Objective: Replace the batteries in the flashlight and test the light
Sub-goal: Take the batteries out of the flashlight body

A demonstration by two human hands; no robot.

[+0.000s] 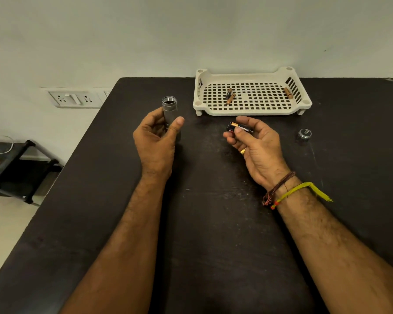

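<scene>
My left hand (156, 137) grips a silver flashlight body (170, 109) upright, its open threaded end pointing up. To its right, my right hand (254, 141) pinches a black and copper battery holder (238, 128) with batteries in it, held sideways just above the dark table (202, 211). The flashlight's round silver tail cap (304, 134) lies alone on the table to the right of that hand. The flashlight's lower end is hidden behind my left palm.
A cream perforated tray (251, 109) stands at the back of the table, with loose copper-topped batteries at its left (230, 96) and right (288, 92). A wall socket panel (74, 99) and a low black rack (21, 168) are to the left.
</scene>
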